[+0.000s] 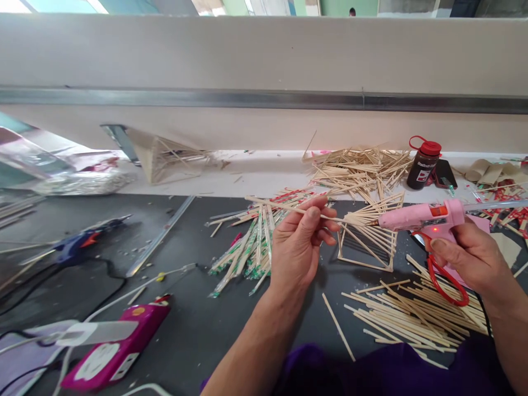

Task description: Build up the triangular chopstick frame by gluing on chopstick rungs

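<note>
My left hand [303, 236] pinches a thin wooden chopstick [282, 206] between thumb and fingers, held up above the table. Its right end points toward the nozzle of a pink hot glue gun [421, 217]. My right hand [472, 253] is wrapped around the glue gun's grip, and a small red light glows on its body. Red-handled scissors [447, 286] show by my right fingers; I cannot tell whether they are held too. Behind the nozzle stands a frame of joined chopsticks [367, 234], with slanted sticks spreading from one corner. Loose chopsticks [412, 316] lie below it.
Wrapped chopsticks [243, 250] lie left of my left hand. A stick pile [363, 168] and a dark bottle [424, 165] with red lid sit along the back. At left are a blue glue gun [80, 242], cables, a clear glue stick [160, 236] and a magenta box [119, 346].
</note>
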`<state>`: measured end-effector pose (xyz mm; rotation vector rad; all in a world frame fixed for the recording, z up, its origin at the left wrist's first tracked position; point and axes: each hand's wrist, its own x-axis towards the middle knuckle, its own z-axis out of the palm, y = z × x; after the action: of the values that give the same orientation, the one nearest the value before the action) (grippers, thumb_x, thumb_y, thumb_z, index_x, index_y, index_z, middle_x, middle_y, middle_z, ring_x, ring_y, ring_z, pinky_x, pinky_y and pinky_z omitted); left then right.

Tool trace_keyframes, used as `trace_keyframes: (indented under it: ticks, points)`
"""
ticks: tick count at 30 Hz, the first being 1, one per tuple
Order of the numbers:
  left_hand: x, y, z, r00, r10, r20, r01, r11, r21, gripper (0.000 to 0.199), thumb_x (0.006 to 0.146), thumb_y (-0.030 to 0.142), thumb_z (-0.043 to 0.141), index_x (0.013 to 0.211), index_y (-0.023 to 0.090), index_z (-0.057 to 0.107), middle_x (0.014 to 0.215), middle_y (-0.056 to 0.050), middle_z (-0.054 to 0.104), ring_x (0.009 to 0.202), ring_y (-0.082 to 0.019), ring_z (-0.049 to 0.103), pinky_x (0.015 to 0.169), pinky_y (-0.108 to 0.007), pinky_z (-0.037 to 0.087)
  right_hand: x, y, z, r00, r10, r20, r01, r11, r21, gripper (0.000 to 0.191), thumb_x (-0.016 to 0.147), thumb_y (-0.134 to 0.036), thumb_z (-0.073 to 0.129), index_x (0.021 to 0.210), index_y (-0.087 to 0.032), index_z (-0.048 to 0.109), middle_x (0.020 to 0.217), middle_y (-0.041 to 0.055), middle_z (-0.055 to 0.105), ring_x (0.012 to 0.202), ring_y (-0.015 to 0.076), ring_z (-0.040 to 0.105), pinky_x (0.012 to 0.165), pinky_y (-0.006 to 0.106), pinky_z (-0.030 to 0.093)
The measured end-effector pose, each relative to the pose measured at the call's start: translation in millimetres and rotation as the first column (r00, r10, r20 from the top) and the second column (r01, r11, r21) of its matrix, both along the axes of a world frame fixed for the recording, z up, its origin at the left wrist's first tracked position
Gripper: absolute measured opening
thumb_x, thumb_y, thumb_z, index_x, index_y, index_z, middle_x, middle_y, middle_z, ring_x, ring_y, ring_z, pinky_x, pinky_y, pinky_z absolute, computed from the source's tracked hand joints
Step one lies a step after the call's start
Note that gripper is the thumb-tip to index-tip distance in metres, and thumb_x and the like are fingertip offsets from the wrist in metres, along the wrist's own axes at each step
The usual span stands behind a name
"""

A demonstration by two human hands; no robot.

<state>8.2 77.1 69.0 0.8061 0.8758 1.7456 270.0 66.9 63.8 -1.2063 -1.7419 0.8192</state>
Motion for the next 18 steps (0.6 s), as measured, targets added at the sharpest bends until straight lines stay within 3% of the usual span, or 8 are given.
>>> trace_keyframes:
  ticks: [8, 18]
  points:
    - [1.0, 0.4, -0.8, 1.000, 0.001, 0.005, 0.000, 1.000, -0.016, 0.030, 0.063, 0.035, 0.082, 0.084, 0.016, 0.073, 0.067, -0.001, 0.071, 0.050, -0.009, 0.063, 0.037, -0.013, 0.046, -2.1, 1.2, -0.4, 1.000, 0.023, 0.005, -0.023, 1.000, -0.017, 0.027, 0.086, -0.042, 0.060, 0.102, -0.021, 0.064, 0.064, -0.0017, 0.053, 0.055, 0.0128, 0.049, 0.049, 0.025, 0.041]
    - [-0.5, 2.5, -2.5, 0.999, 0.032, -0.019, -0.032, 0.999, -0.009, 0.029, 0.066, 0.036, 0.080, 0.085, 0.015, 0.071, 0.068, -0.001, 0.070, 0.051, -0.009, 0.064, 0.036, -0.012, 0.045, 1.5, 2.3, -2.3, 0.999, 0.017, 0.034, -0.015, 0.998, -0.053, 0.024, 0.085, -0.042, 0.060, 0.094, -0.020, 0.063, 0.064, -0.0009, 0.054, 0.055, 0.0136, 0.049, 0.051, 0.027, 0.042]
